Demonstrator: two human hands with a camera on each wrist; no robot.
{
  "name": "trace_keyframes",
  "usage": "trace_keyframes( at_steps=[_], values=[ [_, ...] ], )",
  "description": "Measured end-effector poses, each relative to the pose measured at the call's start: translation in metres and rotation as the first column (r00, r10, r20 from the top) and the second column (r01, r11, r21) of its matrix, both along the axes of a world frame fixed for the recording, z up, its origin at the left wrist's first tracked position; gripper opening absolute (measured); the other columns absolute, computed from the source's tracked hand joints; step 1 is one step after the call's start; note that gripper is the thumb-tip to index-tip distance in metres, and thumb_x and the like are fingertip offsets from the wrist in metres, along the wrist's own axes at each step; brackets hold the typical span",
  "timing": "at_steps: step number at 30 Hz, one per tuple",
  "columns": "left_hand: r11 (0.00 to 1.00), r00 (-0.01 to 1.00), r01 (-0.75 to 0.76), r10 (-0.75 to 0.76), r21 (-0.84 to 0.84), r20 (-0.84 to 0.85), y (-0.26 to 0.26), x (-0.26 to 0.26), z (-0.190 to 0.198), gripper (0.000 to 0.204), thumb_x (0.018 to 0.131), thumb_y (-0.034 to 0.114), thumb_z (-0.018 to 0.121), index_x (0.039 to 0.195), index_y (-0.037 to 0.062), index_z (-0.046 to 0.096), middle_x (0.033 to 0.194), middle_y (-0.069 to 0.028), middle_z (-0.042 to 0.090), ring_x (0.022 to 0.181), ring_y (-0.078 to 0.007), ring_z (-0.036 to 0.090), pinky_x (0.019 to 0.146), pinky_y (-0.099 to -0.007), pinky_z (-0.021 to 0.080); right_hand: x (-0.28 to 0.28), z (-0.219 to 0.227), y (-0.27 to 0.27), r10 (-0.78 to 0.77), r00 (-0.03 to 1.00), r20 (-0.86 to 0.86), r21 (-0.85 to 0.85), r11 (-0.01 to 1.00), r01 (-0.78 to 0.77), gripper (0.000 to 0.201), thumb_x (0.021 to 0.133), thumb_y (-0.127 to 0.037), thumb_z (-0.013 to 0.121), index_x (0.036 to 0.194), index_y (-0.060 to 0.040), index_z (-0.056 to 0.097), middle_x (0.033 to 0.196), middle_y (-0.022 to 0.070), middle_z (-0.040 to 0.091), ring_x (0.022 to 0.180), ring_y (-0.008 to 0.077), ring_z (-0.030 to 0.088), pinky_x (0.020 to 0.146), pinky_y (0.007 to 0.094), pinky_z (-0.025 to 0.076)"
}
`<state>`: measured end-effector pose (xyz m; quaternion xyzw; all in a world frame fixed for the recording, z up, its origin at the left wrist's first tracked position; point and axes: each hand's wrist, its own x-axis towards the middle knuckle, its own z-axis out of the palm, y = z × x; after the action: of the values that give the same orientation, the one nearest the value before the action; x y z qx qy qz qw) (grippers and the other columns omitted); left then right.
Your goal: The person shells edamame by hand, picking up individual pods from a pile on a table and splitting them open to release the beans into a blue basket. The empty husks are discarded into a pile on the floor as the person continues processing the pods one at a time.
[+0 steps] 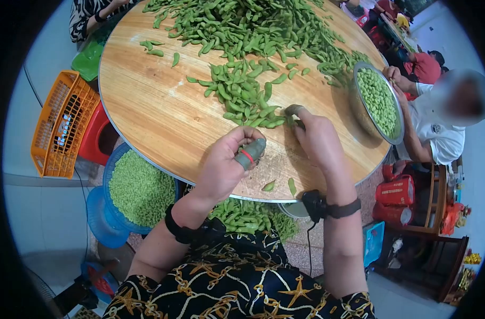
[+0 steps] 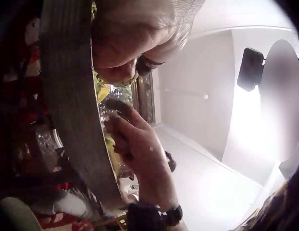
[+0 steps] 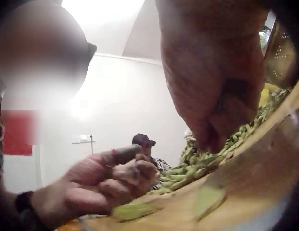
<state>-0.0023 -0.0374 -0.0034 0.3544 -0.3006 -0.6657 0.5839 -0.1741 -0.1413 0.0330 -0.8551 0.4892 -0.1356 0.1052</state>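
Green pods [image 1: 242, 87] lie in a small heap on the round wooden table [image 1: 146, 101], in front of a larger pile. My left hand [image 1: 224, 165] is raised over the near edge with curled fingers; a grey-green cover with a red band wraps one digit. Whether anything is inside it is hidden. At the right end of the small heap, my right hand [image 1: 322, 141] points bent, covered fingertips down beside the pods. The right wrist view shows my left hand [image 3: 106, 185] beyond two loose pods, one of them blurred [image 3: 209, 201].
A metal bowl [image 1: 361, 114] of shelled beans stands at the table's right, by a person in white [image 1: 439, 125]. Below the left edge are a blue basket [image 1: 109, 204] of beans, a red stool [image 1: 90, 135] and an orange crate [image 1: 40, 138]. More pods lie below the near edge.
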Motion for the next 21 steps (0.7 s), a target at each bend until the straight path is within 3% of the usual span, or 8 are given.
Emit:
trace_keyframes(
  at_steps=[6,8,9,11,12,15,17,21],
  values=[
    [0.995,0.976,-0.086,0.093,-0.044,0.197,0.0,-0.007,0.003,0.026,0.086,0.004,0.053,0.111,0.0053,0.052,0.084,0.0024,0.05,0.071,-0.001,0.046,0.053,-0.0126,0.034,-0.004,0.0,0.008,0.118,0.988,-0.104,0.028,0.993,-0.116,0.013,0.078,-0.01,0.058,0.089,-0.003,0.058,0.072,0.0214,0.059,0.068,0.0384,0.057,0.062,0.0426,0.047],
    [0.992,0.944,-0.125,0.129,-0.033,0.304,0.0,-0.014,0.005,0.029,0.085,0.002,0.054,0.113,0.0051,0.052,0.085,0.0033,0.05,0.071,-0.0007,0.046,0.053,-0.0128,0.035,-0.013,-0.008,0.02,0.066,0.957,0.283,0.148,0.983,-0.111,0.008,0.081,-0.009,0.058,0.084,-0.0015,0.059,0.065,0.0136,0.06,0.058,0.0267,0.059,0.057,0.0331,0.046],
    [0.994,0.975,-0.105,0.104,-0.005,0.194,0.0,-0.018,0.004,0.029,0.085,0.002,0.055,0.114,0.0047,0.052,0.087,0.0035,0.05,0.071,-0.0005,0.045,0.052,-0.0129,0.035,-0.012,-0.005,0.03,0.067,0.956,0.284,0.151,0.982,-0.114,0.008,0.081,-0.009,0.058,0.084,-0.0015,0.059,0.065,0.0136,0.06,0.058,0.0267,0.059,0.057,0.0331,0.046],
    [0.999,0.999,-0.036,0.037,0.019,-0.026,0.003,-0.02,0.004,0.02,0.085,0.006,0.057,0.106,0.0041,0.057,0.087,0.0033,0.053,0.069,0.0002,0.045,0.051,-0.0125,0.034,-0.008,0.004,0.053,-0.264,0.761,0.592,0.574,0.801,-0.169,0.009,0.083,-0.009,0.058,0.082,-0.0001,0.059,0.063,0.0019,0.057,0.055,0.0104,0.053,0.054,0.0229,0.042],
    [0.999,0.999,-0.033,0.034,0.019,-0.021,0.004,-0.02,0.002,0.02,0.085,0.006,0.057,0.106,0.0041,0.057,0.087,0.0033,0.053,0.069,0.0002,0.045,0.051,-0.0125,0.034,-0.005,0.0,0.06,-0.25,0.724,0.642,0.57,0.788,-0.233,0.011,0.086,-0.01,0.058,0.082,0.0002,0.058,0.065,-0.0034,0.053,0.058,0.0028,0.048,0.053,0.0189,0.039],
    [0.997,0.993,0.018,-0.01,0.07,-0.118,0.008,-0.021,-0.002,0.011,0.086,0.006,0.057,0.095,0.0005,0.06,0.08,0.002,0.056,0.071,-0.0041,0.049,0.063,-0.0194,0.042,0.0,0.005,0.079,-0.408,0.652,0.64,0.673,0.706,-0.219,0.013,0.088,-0.014,0.056,0.084,-0.0013,0.058,0.063,-0.0026,0.052,0.055,0.0041,0.045,0.05,0.0192,0.037],
    [0.99,0.99,-0.141,0.14,0.023,0.022,0.01,-0.026,0.005,0.01,0.087,0.008,0.056,0.092,-0.0003,0.058,0.076,0.0008,0.056,0.07,-0.0046,0.05,0.062,-0.0206,0.043,0.001,0.005,0.085,-0.541,0.532,0.651,0.752,0.553,-0.358,0.019,0.092,-0.019,0.049,0.084,-0.0026,0.055,0.059,-0.004,0.047,0.053,0.0041,0.039,0.048,0.0192,0.032],
    [0.978,0.973,-0.207,0.209,-0.032,0.101,0.013,-0.028,0.003,0.01,0.088,0.009,0.055,0.091,-0.0005,0.057,0.076,-0.0001,0.056,0.07,-0.005,0.05,0.062,-0.0214,0.044,-0.004,0.001,0.092,-0.495,0.504,0.708,0.706,0.5,-0.501,0.025,0.095,-0.022,0.042,0.083,-0.0034,0.053,0.058,-0.0045,0.043,0.051,0.0043,0.035,0.047,0.0193,0.028]
  ],
)
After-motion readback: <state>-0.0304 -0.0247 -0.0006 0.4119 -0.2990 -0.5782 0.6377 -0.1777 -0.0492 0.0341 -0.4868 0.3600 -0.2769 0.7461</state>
